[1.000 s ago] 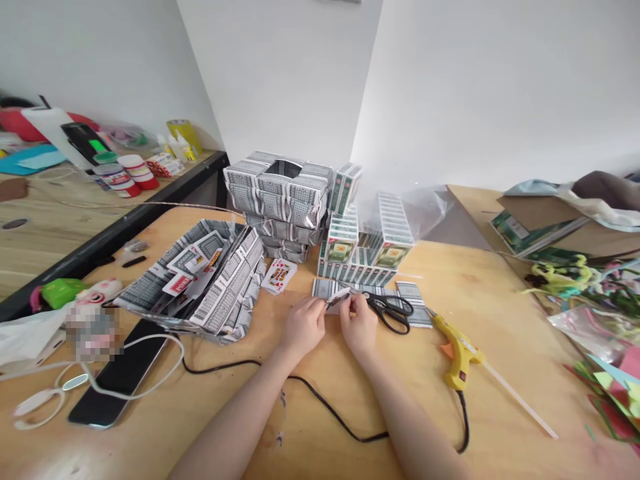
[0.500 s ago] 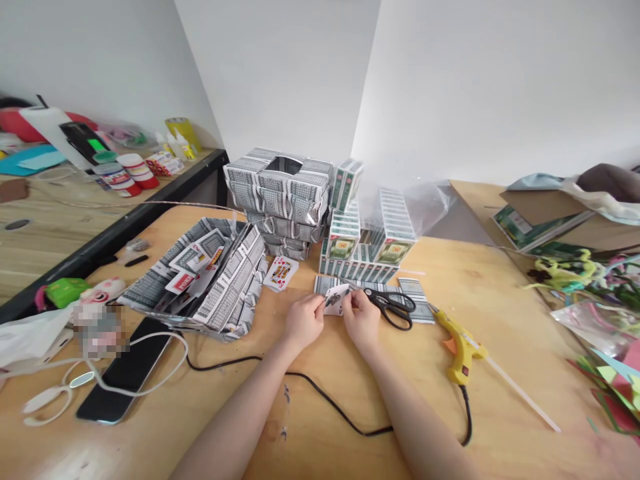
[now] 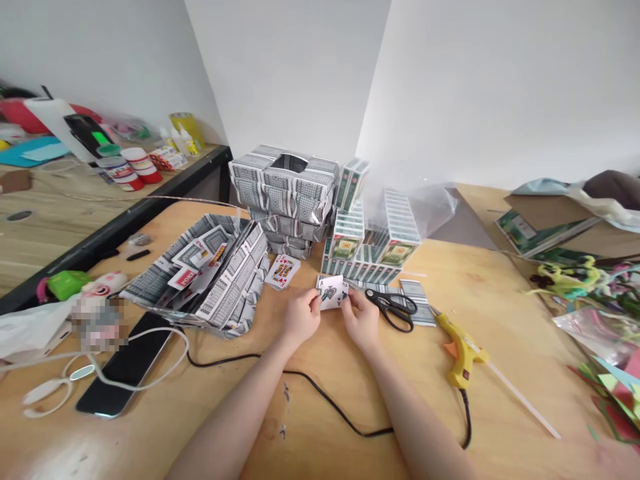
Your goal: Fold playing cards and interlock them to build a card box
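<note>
Between my two hands is a playing card [image 3: 331,295], an ace of spades, with the edge of a two showing at its right side. My left hand [image 3: 302,317] pinches the left edge. My right hand [image 3: 361,321] has its fingers closed on the right edge. Black-handled scissors [image 3: 397,311] lie just right of my right hand, over cards with patterned backs [image 3: 416,291]. Left of the held card, a small pile of face-up cards [image 3: 283,272] shows a king of hearts on top.
A basket made of folded cards [image 3: 235,283] holds loose cards at left. Behind stand a card-covered box stack [image 3: 287,193] and boxed card decks [image 3: 395,247]. A yellow glue gun [image 3: 464,347] lies at right, its black cord [image 3: 345,417] crossing in front. A phone [image 3: 125,367] lies at left.
The card between my hands has turned so its ace face shows more fully toward me, with a second card's edge now visible at right. My hands stay in nearly the same place.
</note>
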{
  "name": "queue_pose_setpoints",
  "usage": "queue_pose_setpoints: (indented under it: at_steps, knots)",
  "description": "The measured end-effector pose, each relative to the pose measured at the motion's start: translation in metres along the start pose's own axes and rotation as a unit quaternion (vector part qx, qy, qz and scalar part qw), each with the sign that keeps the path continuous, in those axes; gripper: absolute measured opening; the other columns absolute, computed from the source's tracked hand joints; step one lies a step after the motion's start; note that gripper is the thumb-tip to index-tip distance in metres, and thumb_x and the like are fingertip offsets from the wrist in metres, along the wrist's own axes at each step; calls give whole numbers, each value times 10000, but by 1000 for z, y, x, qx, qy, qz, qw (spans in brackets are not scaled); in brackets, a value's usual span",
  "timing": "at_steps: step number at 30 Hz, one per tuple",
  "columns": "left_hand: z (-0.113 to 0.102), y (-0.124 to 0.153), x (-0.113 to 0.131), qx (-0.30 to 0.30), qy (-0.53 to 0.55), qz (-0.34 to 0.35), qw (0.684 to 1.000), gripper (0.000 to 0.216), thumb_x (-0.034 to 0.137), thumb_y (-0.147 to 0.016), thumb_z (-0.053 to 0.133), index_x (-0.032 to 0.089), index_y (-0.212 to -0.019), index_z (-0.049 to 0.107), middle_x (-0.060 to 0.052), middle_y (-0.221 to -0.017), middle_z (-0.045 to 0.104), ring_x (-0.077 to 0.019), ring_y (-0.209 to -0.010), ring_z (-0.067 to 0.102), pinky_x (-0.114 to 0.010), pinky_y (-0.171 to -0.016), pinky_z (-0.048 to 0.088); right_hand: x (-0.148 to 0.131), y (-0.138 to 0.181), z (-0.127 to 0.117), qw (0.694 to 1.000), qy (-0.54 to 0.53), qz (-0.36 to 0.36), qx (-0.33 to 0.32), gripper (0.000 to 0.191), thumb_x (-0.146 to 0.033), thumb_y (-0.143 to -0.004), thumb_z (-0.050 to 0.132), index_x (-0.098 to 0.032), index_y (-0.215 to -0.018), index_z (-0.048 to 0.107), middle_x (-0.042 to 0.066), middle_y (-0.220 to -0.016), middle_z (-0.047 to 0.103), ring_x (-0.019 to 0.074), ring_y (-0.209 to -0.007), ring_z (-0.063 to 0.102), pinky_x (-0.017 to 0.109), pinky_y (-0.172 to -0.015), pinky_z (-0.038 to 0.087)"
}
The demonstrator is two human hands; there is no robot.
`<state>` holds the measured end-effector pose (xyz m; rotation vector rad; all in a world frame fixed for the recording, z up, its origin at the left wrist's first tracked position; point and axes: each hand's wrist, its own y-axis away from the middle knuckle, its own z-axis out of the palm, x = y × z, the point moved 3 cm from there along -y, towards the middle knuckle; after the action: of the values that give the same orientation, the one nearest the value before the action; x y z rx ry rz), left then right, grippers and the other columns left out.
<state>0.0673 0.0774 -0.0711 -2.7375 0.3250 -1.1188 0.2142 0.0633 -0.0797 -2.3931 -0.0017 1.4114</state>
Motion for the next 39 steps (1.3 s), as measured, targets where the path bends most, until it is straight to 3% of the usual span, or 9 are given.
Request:
queue_pose_setpoints:
  at_steps: [6,13,16,21,24,29,34,39]
  knots:
    - [1,2,3,22,-22,12,999,140,164,-776,426,179,-651,487,-38,-646,591,-138,-599,536,-225,-512,290,0,0,1,999,43,-27,9,145,-255,-781,444,-185,-772,572,34,-705,667,170,-661,634,244,-595,468]
    - [3,5,9,16,-28,59,998,170,180,-783,411,189,-617,446,-35,-626,568,-140,-596,527,-233,-542,320,0,5,4,965,241,-78,64,181,-236,-783,430,-162,-762,594,62,-601,638,181,-544,601,253,-519,422]
    - [1,5,8,38,-18,49,998,160,167,-780,404,190,-631,455,-44,-647,576,-153,-630,539,-238,-558,340,-2,5,4,980,180,-67,61,178,-259,-786,439,-166,-795,590,59,-654,652,174,-596,613,250,-556,441]
    - [-1,3,3,62,-8,31,998,137,170,-779,412,187,-660,477,-49,-668,586,-163,-664,553,-241,-579,364,-1,-1,1,999,48,-20,1,170,-279,-773,467,-175,-742,599,27,-655,646,151,-583,594,245,-570,463]
    - [-2,2,1,62,-8,36,997,146,171,-786,403,183,-658,474,-52,-669,584,-161,-662,549,-241,-586,367,-3,-4,-1,999,30,-40,-15,189,-263,-780,464,-178,-731,625,47,-716,650,161,-622,591,261,-581,469]
    - [-2,3,3,43,-5,56,997,172,180,-799,385,180,-647,465,-51,-662,577,-150,-644,538,-233,-579,360,-5,-5,-2,993,59,-100,-21,218,-222,-804,437,-176,-761,646,71,-817,656,168,-734,608,273,-675,476]
    - [2,7,11,-26,32,102,994,186,232,-809,405,179,-651,486,-39,-638,580,-130,-599,529,-220,-568,361,-4,-2,-2,982,151,-115,12,205,-208,-800,436,-167,-715,618,67,-729,636,147,-631,586,246,-612,469]
    - [4,7,10,-21,30,96,995,182,239,-809,408,178,-661,495,-44,-645,583,-133,-602,526,-227,-573,362,-8,1,1,967,218,-123,48,206,-200,-799,432,-163,-747,628,87,-760,648,177,-703,605,268,-639,470]
